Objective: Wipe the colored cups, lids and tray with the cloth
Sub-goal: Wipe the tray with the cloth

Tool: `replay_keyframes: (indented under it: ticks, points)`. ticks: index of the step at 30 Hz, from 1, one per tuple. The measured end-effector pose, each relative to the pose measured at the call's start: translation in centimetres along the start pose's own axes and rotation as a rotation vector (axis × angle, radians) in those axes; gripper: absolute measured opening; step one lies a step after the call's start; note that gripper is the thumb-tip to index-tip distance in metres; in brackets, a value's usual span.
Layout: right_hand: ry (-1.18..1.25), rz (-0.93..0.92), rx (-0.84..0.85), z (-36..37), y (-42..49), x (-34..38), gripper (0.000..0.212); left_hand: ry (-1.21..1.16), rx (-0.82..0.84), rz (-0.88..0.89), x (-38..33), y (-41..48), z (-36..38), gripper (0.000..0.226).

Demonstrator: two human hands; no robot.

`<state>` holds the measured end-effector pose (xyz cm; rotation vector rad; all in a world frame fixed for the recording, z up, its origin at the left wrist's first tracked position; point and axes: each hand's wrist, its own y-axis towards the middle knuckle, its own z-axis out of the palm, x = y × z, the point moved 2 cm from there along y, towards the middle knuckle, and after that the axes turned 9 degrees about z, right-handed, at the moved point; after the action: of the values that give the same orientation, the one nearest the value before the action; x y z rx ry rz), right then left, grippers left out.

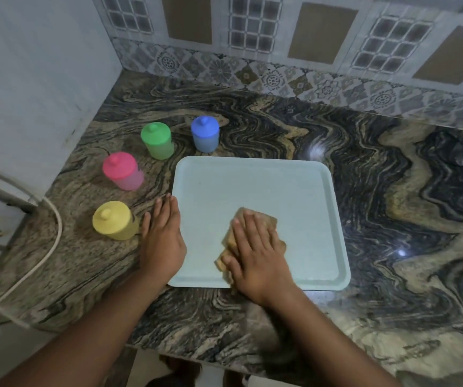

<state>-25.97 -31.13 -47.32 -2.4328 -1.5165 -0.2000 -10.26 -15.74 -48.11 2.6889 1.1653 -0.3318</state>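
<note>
Two flat hands do the tray [294,191] step: the right hand [255,255] presses the cloth [268,219] under its fingers [252,229], the left hand [163,241] steadies the tray edge; next the cloth probably sweeps beyond the fingertips.

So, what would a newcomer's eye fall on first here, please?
Four lidded cups curve round the tray's left side on the counter: yellow cup, pink cup, green cup, blue cup. On the tray, the right hand presses a tan cloth flat; the left hand rests at its left edge.
</note>
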Motion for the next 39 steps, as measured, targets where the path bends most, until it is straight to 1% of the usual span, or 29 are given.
replay_keyframes:
  ticks: [2, 4, 6, 7, 8, 10, 13, 15, 16, 17, 18, 19, 22, 24, 25, 26, 27, 29, 31, 33, 34, 36, 37, 39]
  points:
    - [-0.025, 0.155, 0.02, -1.4, 0.0, -4.7, 0.083, -0.005, -0.004, -0.004, 0.0, 0.0, 0.0, 0.067]
    - [-0.046, 0.349, 0.0, -2.6, 2.1, -7.0, 0.089, 0.002, 0.007, -0.001, 0.1, -0.1, 0.0, 0.068]
    - [-0.033, 0.51, 0.008, -3.3, 5.7, -6.5, 0.093, 0.011, 0.016, 0.006, 0.2, 0.0, 0.1, 0.067]
    - [-0.031, 0.545, 0.008, -3.4, 7.7, -5.4, 0.092, 0.014, 0.02, 0.008, 0.2, 0.0, 0.1, 0.067]
    - [-0.039, 0.541, 0.006, -3.2, 9.4, -3.6, 0.089, 0.019, 0.023, 0.006, 0.2, 0.0, 0.2, 0.067]
    - [-0.058, 0.439, 0.007, -2.1, 11.6, 0.9, 0.086, 0.024, 0.026, 0.006, 0.1, -0.1, 0.2, 0.067]
    - [-0.047, 0.16, 0.03, -0.2, 9.4, 6.1, 0.082, 0.024, 0.03, 0.0, 0.3, 0.1, 0.1, 0.065]
    - [-0.023, -0.028, 0.049, 0.2, 5.6, 5.9, 0.078, 0.021, 0.023, -0.008, 0.2, 0.2, 0.1, 0.065]
    - [-0.012, -0.089, 0.055, 0.3, 3.9, 4.5, 0.077, 0.018, 0.021, -0.009, 0.2, 0.1, 0.1, 0.066]
    - [-0.006, -0.106, 0.05, 0.2, 2.5, 2.6, 0.077, 0.015, 0.019, -0.008, 0.2, 0.1, 0.1, 0.066]
    - [-0.005, -0.071, 0.037, -0.1, 1.5, 0.4, 0.077, 0.015, 0.014, -0.006, 0.1, 0.1, 0.1, 0.066]
    - [-0.013, 0.005, 0.015, -0.6, 1.1, -2.1, 0.079, 0.016, 0.008, -0.003, 0.1, 0.1, 0.1, 0.066]
    - [-0.03, 0.346, 0.0, -2.9, 3.4, -7.7, 0.082, 0.014, 0.002, 0.004, 0.2, 0.0, 0.1, 0.067]
    - [-0.019, 0.53, -0.003, -3.8, 7.3, -7.9, 0.082, 0.012, -0.004, 0.009, 0.2, 0.0, 0.2, 0.067]
    - [-0.014, 0.563, -0.003, -3.9, 9.4, -6.6, 0.083, 0.014, -0.005, 0.008, 0.4, 0.0, 0.3, 0.067]
    - [-0.016, 0.55, 0.008, -3.7, 11.2, -4.5, 0.082, 0.018, -0.004, 0.006, 0.5, -0.1, 0.3, 0.066]
    - [-0.022, 0.496, 0.015, -3.1, 12.4, -2.0, 0.082, 0.025, -0.004, 0.007, 0.5, -0.2, 0.5, 0.065]
    - [-0.041, 0.304, 0.032, -1.5, 12.7, 3.7, 0.079, 0.035, -0.002, 0.009, 0.6, -0.2, 0.6, 0.063]
    - [-0.035, 0.092, 0.059, -0.3, 9.8, 7.3, 0.075, 0.025, -0.002, 0.013, 0.6, 0.0, 0.7, 0.063]
    - [-0.017, -0.065, 0.072, 0.2, 5.6, 7.0, 0.073, 0.019, 0.003, 0.002, 0.6, 0.2, 0.7, 0.063]
    - [0.004, -0.1, 0.083, 0.1, 3.6, 5.7, 0.074, 0.017, 0.001, -0.005, 0.5, 0.1, 0.6, 0.065]
    - [0.025, -0.07, 0.1, -0.3, 0.7, 1.4, 0.078, 0.009, -0.016, -0.005, 0.4, 0.0, 0.5, 0.067]
    - [0.012, -0.007, 0.109, -0.7, -0.1, -1.2, 0.081, 0.007, -0.019, -0.002, 0.4, 0.0, 0.4, 0.067]
    - [-0.02, 0.194, 0.092, -2.1, -0.3, -6.3, 0.084, 0.004, -0.023, 0.002, 0.4, 0.0, 0.4, 0.067]
